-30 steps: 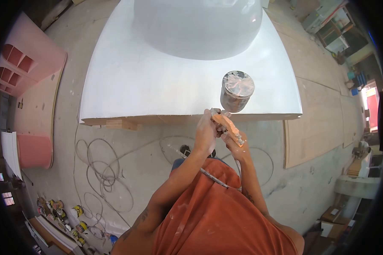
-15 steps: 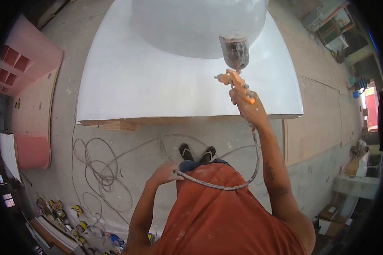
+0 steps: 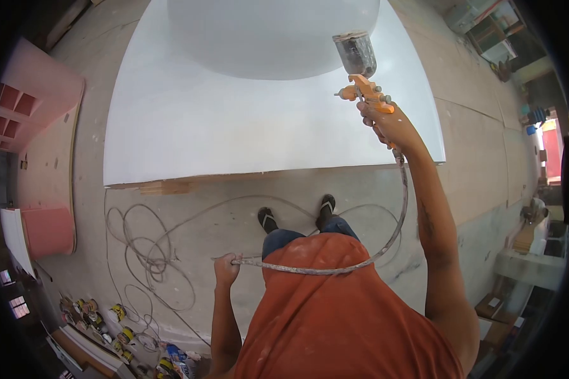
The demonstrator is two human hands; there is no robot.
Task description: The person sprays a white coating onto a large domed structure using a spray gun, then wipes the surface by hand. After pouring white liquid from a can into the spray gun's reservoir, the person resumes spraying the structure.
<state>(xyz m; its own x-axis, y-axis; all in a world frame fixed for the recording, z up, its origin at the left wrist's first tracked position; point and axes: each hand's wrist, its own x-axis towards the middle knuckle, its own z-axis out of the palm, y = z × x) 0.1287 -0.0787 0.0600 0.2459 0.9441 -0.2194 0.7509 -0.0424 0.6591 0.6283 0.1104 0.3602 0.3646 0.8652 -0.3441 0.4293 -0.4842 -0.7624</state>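
Note:
My right hand (image 3: 389, 123) is wrapped round the handle of an orange spray gun (image 3: 367, 92), held over the right part of a large white panel (image 3: 234, 126). A paint-stained metal cup (image 3: 356, 54) sits on top of the gun, and its nozzle points left. From the handle a stained air hose (image 3: 335, 271) curves down and crosses in front of my orange shirt. Off to the left of my body, my left hand (image 3: 226, 268) is closed round that hose. A smooth, rounded grey-white form (image 3: 265, 38) rises from the panel's far part.
Loose hose coils (image 3: 148, 246) lie on the concrete floor left of my feet. Several paint cans (image 3: 117, 312) stand at the lower left. A pink shelved piece (image 3: 38, 95) is on the left; flat brown boards (image 3: 474, 151) cover floor on the right.
My right hand has moved the spray gun right and farther away. My left hand has shifted left and closed round the hose. My feet are wider apart.

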